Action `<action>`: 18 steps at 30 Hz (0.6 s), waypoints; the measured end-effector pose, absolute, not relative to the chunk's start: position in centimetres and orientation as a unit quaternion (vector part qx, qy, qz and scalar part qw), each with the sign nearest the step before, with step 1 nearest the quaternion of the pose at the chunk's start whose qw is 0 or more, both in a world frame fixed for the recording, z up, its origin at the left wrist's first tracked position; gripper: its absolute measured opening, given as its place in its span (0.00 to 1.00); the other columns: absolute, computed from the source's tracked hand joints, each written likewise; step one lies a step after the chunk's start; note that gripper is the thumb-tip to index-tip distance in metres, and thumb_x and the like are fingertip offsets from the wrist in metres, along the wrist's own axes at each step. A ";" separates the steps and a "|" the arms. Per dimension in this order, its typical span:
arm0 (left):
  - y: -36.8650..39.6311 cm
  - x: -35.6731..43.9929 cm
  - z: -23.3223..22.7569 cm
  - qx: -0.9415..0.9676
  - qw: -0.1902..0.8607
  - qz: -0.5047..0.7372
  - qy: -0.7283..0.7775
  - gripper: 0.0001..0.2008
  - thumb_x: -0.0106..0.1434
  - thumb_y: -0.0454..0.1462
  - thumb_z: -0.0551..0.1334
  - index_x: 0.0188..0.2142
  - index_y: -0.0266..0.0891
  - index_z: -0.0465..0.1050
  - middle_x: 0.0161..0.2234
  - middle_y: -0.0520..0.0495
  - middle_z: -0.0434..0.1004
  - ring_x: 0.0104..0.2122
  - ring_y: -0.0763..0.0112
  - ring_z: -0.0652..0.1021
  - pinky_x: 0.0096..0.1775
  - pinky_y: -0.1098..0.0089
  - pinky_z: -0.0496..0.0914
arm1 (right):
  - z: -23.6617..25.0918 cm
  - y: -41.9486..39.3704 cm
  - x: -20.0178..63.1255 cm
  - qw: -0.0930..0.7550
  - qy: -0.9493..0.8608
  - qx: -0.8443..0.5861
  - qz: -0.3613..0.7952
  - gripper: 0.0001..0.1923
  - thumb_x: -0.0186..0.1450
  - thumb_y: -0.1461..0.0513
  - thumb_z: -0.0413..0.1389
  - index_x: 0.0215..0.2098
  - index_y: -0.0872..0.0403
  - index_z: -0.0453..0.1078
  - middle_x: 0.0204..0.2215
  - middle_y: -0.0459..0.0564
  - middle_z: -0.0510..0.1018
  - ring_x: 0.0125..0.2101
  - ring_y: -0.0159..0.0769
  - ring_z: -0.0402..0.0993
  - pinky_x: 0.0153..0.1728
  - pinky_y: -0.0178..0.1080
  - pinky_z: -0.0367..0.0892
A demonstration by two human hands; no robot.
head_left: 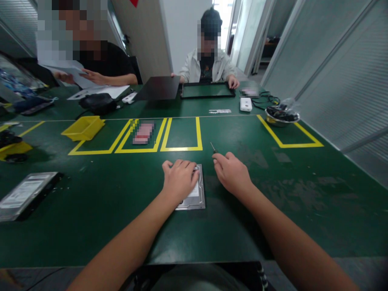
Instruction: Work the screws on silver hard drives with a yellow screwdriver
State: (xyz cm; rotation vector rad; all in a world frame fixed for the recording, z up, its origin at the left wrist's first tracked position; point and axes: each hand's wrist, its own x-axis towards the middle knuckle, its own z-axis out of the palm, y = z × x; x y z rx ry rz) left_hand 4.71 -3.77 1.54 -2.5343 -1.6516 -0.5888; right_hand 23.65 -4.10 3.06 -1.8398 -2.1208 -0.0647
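Observation:
A silver hard drive (pixel 197 198) with a white label lies flat on the green table in front of me. My left hand (pixel 180 180) rests over its upper left part and grips it, the fingers curled toward the far edge and the thumb on top. Much of the drive is hidden under that hand. To the right of the drive, slightly above the table, my right hand (pixel 232 171) is closed around a small screwdriver (pixel 214 149). Its thin metal shaft points away from me, up and to the left; most of the handle is covered by my fingers.
Stacked or thick hard drives (pixel 28 194) lie at the left. Farther off are a yellow bin (pixel 83 127), yellow tape outlines (pixel 182 149), a pinkish blurred object (pixel 144 133) and a metal bowl (pixel 281 117) of dark parts. Two people sit opposite, one holding a black frame (pixel 209 96).

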 end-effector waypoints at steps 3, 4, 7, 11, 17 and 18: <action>-3.8 4.6 1.6 -0.823 0.035 -0.189 -0.535 0.11 0.68 0.41 0.56 0.42 0.43 0.76 0.41 0.43 0.81 0.45 0.54 0.74 0.46 0.50 0.53 | 3.5 -3.8 23.8 0.304 -0.741 -0.597 0.026 0.17 0.70 0.55 0.49 0.50 0.54 0.72 0.36 0.54 0.76 0.35 0.38 0.72 0.39 0.39 0.65; -3.8 4.5 1.6 -0.823 0.036 -0.189 -0.535 0.11 0.68 0.41 0.55 0.41 0.43 0.76 0.41 0.44 0.81 0.45 0.53 0.74 0.46 0.50 0.53 | 3.8 -3.7 23.8 0.341 -0.738 -0.581 0.040 0.17 0.69 0.55 0.52 0.50 0.56 0.72 0.36 0.53 0.76 0.34 0.37 0.72 0.39 0.39 0.66; -3.8 4.4 1.6 -0.823 0.037 -0.190 -0.534 0.11 0.68 0.41 0.56 0.41 0.43 0.76 0.41 0.44 0.81 0.44 0.54 0.74 0.45 0.49 0.53 | 5.1 -3.4 23.8 0.404 -0.720 -0.559 0.078 0.17 0.65 0.57 0.57 0.50 0.55 0.72 0.35 0.50 0.76 0.28 0.33 0.69 0.33 0.36 0.65; -3.5 4.3 1.5 -0.824 0.035 -0.188 -0.534 0.11 0.68 0.41 0.55 0.41 0.43 0.76 0.40 0.44 0.81 0.44 0.54 0.74 0.45 0.49 0.53 | 7.9 -3.1 23.5 0.436 -0.707 -0.545 0.110 0.15 0.65 0.59 0.56 0.49 0.55 0.72 0.31 0.47 0.76 0.24 0.30 0.66 0.29 0.35 0.62; -3.2 4.1 1.3 -0.822 0.020 -0.191 -0.536 0.11 0.68 0.42 0.55 0.41 0.43 0.76 0.41 0.43 0.81 0.44 0.53 0.74 0.45 0.50 0.53 | 12.0 -2.7 22.9 0.455 -0.733 -0.502 0.067 0.13 0.65 0.55 0.57 0.41 0.56 0.75 0.30 0.47 0.75 0.27 0.31 0.67 0.31 0.36 0.62; -3.2 4.1 1.3 -0.821 0.018 -0.192 -0.537 0.11 0.68 0.42 0.55 0.41 0.43 0.76 0.41 0.43 0.81 0.45 0.53 0.74 0.45 0.50 0.53 | 12.4 -2.7 22.8 0.458 -0.738 -0.492 0.052 0.13 0.66 0.55 0.57 0.40 0.55 0.76 0.31 0.48 0.75 0.29 0.32 0.68 0.32 0.37 0.62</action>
